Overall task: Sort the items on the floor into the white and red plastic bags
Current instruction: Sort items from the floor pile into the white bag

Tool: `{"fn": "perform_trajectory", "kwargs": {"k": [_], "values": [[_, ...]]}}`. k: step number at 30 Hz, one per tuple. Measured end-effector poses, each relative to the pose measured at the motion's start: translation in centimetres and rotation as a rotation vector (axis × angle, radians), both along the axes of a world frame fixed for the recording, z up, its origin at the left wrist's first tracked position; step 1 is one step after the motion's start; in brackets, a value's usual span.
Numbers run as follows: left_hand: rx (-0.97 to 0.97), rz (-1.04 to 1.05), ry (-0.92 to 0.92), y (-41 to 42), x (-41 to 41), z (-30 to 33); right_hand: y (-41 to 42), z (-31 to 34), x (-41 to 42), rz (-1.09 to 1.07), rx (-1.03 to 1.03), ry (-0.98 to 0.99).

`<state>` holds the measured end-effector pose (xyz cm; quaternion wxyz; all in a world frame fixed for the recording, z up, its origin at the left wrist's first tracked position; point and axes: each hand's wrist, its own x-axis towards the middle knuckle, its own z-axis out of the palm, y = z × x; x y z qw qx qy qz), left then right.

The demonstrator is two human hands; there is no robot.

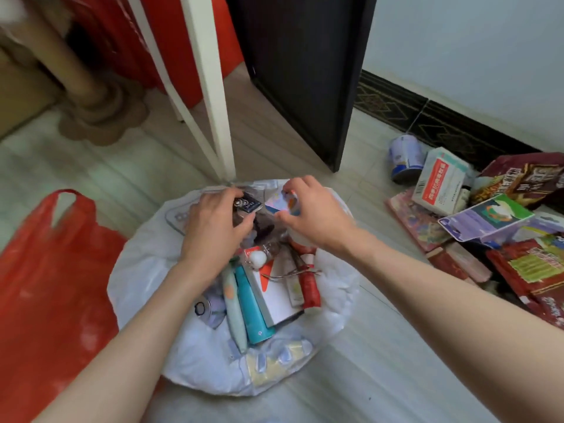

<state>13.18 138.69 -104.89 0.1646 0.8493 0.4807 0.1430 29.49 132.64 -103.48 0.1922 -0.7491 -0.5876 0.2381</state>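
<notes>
Both hands over the white bag point(146, 288): left hand point(213, 230) grips a dark packet point(248, 204), right hand point(314, 215) pinches a bluish card point(279, 206) tilted up-right.

Both hands over the open white bag point(146, 270), left hand point(213, 221) gripping a dark packet point(248, 204), right hand point(314, 215) pinching a card point(279, 204).

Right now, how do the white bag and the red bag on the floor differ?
The white plastic bag lies spread open with items showing inside, such as a teal tube; no items show in the red plastic bag. The left hand and right hand work over the white bag, each holding a small item; neither touches the red bag. Both bags lie on the floor.
</notes>
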Motion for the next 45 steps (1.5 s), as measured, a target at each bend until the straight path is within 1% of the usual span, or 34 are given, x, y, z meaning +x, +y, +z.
{"fn": "perform_trajectory", "kwargs": {"k": [2,4,8,10,12,14,16,21,25,29,32,36,39,42,45], "values": [[0.028,-0.040,0.119,0.1,0.2,-1.0,0.7,-0.7,-0.5,0.047,-0.032,-0.057],[0.067,-0.079,0.181,-0.1,-0.1,-1.7,0.9,-1.5,-1.1,0.096,-0.074,-0.127],[0.127,-0.135,0.179,-1.5,-1.1,-2.6,0.5,-1.9,-1.6,0.129,-0.066,-0.193],[0.103,-0.153,0.188,-2.2,-1.5,-3.0,-0.3,-1.7,-1.5,0.160,-0.041,-0.195],[0.055,-0.145,0.163,-3.0,-1.7,-3.0,-1.6,-1.3,-1.1,0.185,0.029,-0.183],[0.020,-0.149,0.137,-4.3,-1.7,-2.8,-3.8,-0.7,-0.6,0.169,0.076,-0.145],[0.006,-0.171,0.110,-6.2,-1.5,-2.6,-7.0,-0.1,0.2,0.145,0.068,-0.144],[0.005,-0.378,0.039,-11.7,0.6,-2.3,-18.0,1.4,4.1,0.144,-0.124,-0.227],[0.004,-0.535,-0.006,-16.8,4.4,-0.2,-27.8,4.8,6.9,-0.038,-0.176,-0.284],[0.041,-0.723,-0.012,-22.7,8.2,1.9,-37.2,8.0,8.3,-0.298,-0.190,-0.304],[0.076,-0.845,0.056,-26.5,10.8,2.5,-43.3,8.4,9.1,-0.530,-0.188,-0.269],[0.112,-0.996,0.174,-30.7,12.9,2.5,-50.2,5.9,8.4,-0.830,-0.192,-0.178],[0.130,-1.073,0.194,-32.2,14.1,2.3,-54.0,3.1,7.2,-0.908,-0.247,-0.124],[0.118,-1.103,0.207,-32.9,15.2,1.7,-56.2,0.9,6.9,-0.925,-0.333,-0.097],[0.078,-1.122,0.244,-33.3,16.0,-0.1,-57.2,-1.5,8.0,-0.916,-0.392,-0.118]]}}
